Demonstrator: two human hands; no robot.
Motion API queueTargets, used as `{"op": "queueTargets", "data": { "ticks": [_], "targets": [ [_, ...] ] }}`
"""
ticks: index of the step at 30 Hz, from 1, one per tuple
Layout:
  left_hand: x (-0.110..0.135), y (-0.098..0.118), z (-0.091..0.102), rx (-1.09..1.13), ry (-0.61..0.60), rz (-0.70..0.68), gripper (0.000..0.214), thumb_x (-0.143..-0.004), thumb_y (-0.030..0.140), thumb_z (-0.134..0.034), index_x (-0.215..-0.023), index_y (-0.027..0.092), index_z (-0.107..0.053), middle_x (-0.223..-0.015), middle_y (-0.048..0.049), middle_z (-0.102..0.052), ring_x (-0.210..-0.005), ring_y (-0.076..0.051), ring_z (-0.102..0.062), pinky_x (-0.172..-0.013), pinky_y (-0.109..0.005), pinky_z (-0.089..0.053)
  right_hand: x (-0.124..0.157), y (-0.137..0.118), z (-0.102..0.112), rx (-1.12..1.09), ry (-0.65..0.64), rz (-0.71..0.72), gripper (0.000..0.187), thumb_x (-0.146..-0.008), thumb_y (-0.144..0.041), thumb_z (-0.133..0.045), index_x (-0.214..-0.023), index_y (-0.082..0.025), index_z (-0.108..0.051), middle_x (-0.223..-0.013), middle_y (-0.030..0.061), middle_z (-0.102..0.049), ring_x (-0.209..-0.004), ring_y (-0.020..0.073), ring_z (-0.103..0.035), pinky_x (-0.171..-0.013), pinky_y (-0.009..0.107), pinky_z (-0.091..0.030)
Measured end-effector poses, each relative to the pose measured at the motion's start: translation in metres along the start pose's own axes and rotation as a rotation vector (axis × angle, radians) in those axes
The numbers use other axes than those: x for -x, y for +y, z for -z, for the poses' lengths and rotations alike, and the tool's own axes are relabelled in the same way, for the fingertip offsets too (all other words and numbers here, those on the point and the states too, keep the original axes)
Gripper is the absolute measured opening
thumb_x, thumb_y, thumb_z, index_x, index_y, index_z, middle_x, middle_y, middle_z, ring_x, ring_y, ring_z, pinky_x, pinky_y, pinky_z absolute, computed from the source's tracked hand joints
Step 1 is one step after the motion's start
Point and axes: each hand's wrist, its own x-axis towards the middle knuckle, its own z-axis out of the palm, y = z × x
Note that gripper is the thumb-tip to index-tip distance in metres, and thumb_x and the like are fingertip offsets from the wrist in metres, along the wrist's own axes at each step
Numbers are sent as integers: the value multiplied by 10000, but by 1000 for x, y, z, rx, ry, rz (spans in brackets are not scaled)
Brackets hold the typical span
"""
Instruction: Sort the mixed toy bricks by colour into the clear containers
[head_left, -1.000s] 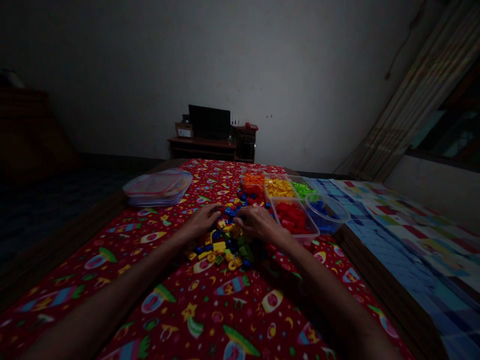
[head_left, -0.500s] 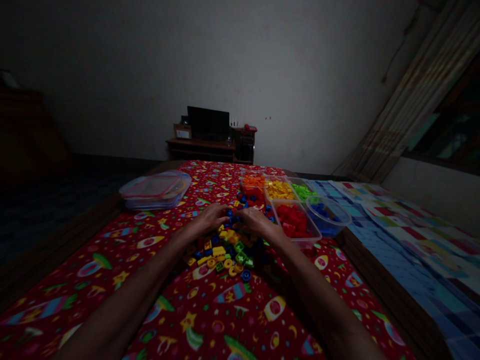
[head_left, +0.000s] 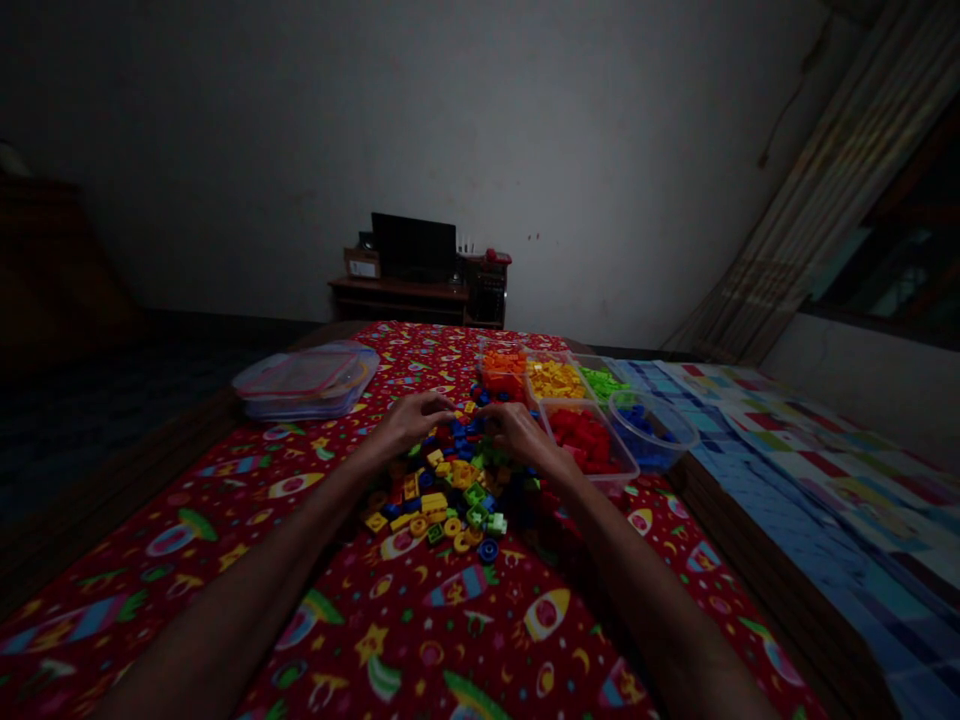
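Observation:
A mixed heap of toy building bricks in yellow, blue, green and red lies on the red patterned cloth. At the heap's far left side is my left hand, open, with its thumb and fingers apart and the tips over the bricks. Across from it, my right hand arches over the right side, fingers bent downward and apart; its fingertips are partly in shadow. Blue bricks show between the two hands. A blue wheel-like piece sits at the near edge.
Right of the heap stand clear tubs of red bricks, orange bricks, yellow bricks and green bricks. A round tub holds blue ones. Stacked plastic lids lie at left. A wooden edge runs along the right.
My hands have moved slightly apart, the left one leftward and the right one a little rightward. More blue and yellow bricks show between them. The view has shifted slightly.

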Motion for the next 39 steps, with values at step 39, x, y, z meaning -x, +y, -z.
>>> {"op": "queueTargets", "data": {
  "ticks": [39],
  "targets": [
    [7,10,1,-479,-341,-70,385,-701,220,-564,-1061,218,-701,-1005,-9,-734,-924,-193,-665,-789,-221,-487,70,124,130,515,444,-701,301,-837,-301,-549,-1015,-107,-696,-1052,173,-667,-1032,265,-580,-897,361,-414]
  ]
}}
